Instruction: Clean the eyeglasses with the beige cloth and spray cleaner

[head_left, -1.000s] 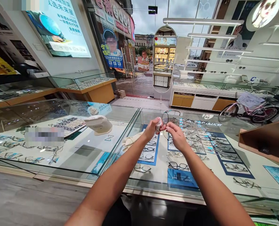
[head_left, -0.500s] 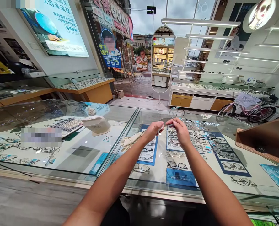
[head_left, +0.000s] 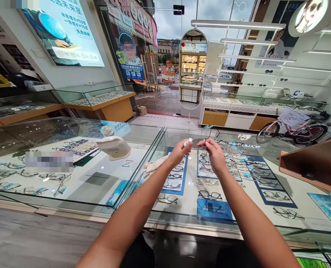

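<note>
Honestly, this is one of those fiddly two-hand jobs where the grip matters most. The left hand (head_left: pixel 181 152) has its fingers wrapped around a small white plastic bottle (head_left: pixel 188 141), with the top poking out by the thumb. The right hand (head_left: pixel 214 152) is pinching a pair of thin, dark-rimmed round glasses (head_left: pixel 206 132) between thumb and fingertips. They're up above the clear glass display counter (head_left: pixel 179 220), one lens standing over the fingers and an arm curving off to the right. The lower part gets lost against the frames below, so I can't tell exactly which bit is pinched.

The hands are close but not touching, and the bottle looks apart from the lens. I can't make out which way its opening faces, so check that first. If liquid's coming out, I'd aim square at the lens and leave a little gap so it doesn't run into the rim.

For the right hand, I'd go for the bridge or rim, light but firm; thin frames like that probably bend easily, and fingers on the lens mean smudges. Stay over the counter, low enough that a slip isn't a disaster. There's also a folded cream-coloured soft cloth (head_left: pixel 154 166) by the left forearm, handy for any drips.
</note>
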A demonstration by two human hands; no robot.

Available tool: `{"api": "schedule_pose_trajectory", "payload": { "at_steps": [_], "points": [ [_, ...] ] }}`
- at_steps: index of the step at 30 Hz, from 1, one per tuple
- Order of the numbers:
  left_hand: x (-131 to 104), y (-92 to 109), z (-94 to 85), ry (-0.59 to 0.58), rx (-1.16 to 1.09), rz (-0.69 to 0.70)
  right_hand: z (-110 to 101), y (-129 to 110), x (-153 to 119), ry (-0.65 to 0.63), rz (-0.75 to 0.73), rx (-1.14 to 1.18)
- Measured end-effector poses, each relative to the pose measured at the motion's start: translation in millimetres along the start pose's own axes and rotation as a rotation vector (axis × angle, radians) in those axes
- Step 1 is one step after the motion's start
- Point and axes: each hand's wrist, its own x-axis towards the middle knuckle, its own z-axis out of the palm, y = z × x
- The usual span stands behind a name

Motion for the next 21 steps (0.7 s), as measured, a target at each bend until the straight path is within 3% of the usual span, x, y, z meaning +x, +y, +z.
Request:
{"api": "schedule_pose_trajectory", "payload": {
  "at_steps": [4, 7, 15, 21],
  "points": [
    [8, -12, -17.5, 0.337, 0.233, -0.075, -1, 1, 0, 0.006, -0.002, 0.0],
    [13, -23, -29.6, 0.446, 0.468, -0.218, -2, 2, 0, 0.004, -0.001, -0.011],
    [13, -44, -54.7, 0.47, 0.638, -0.287, -3, 5, 0, 0.037, -0.006, -0.042],
    [11, -48, -60.0, 0.453, 0.69, -0.323, -3, 4, 0, 0.031, 0.007, -0.031]
  ]
}}
